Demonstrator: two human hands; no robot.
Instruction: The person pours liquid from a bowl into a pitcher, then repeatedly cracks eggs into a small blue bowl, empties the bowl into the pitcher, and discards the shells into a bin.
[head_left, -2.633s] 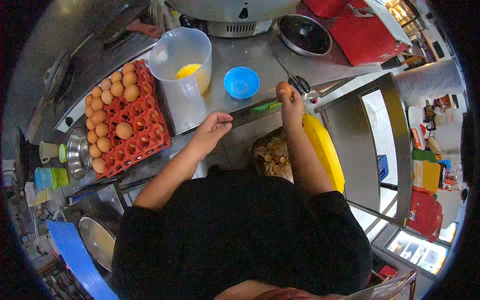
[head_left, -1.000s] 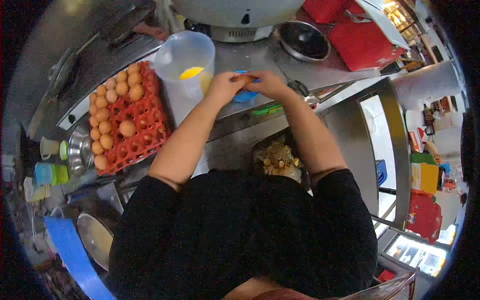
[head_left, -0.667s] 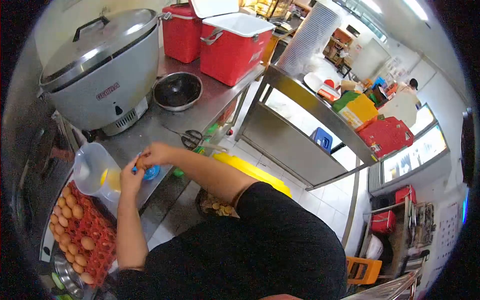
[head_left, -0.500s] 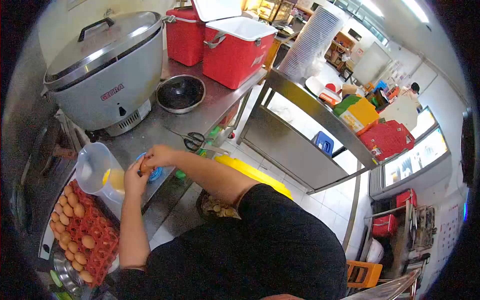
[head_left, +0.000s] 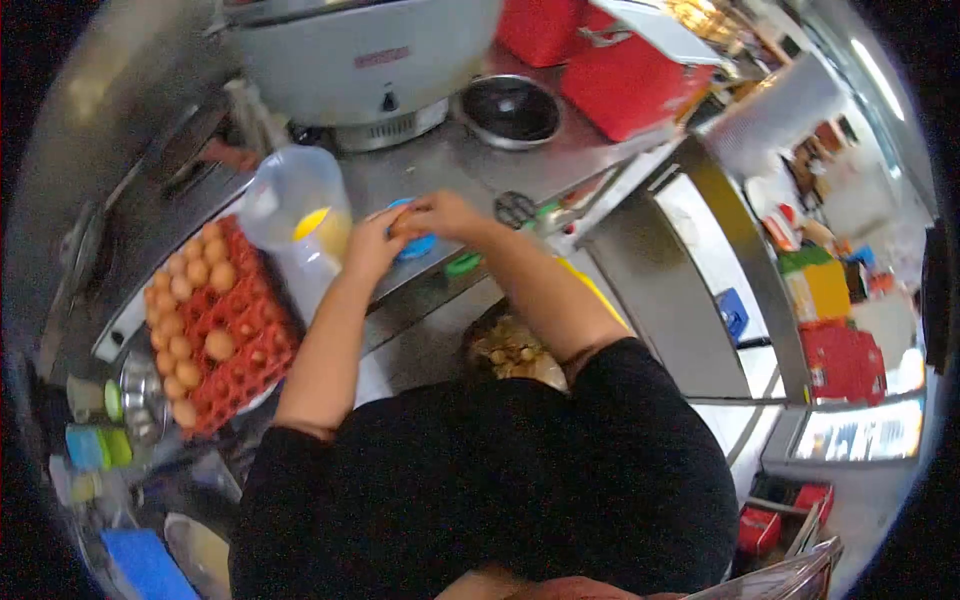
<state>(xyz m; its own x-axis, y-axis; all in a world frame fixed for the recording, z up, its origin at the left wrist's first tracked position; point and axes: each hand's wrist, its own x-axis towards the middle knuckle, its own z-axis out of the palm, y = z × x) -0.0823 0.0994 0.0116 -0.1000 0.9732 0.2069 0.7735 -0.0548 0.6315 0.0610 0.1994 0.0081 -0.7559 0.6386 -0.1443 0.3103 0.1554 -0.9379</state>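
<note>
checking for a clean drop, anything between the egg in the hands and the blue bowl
Nothing visible stands in the way: the left hand and right hand hold the egg over the blue bowl, though they hide part of it.

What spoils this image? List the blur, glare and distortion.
Head view: motion blur softens the left hand and right hand and smears the red lettering on the cooker; head view: glare whitens the ceiling light and lit cabinet; head view: wide-angle distortion bends straight edges, with black corners.
</note>
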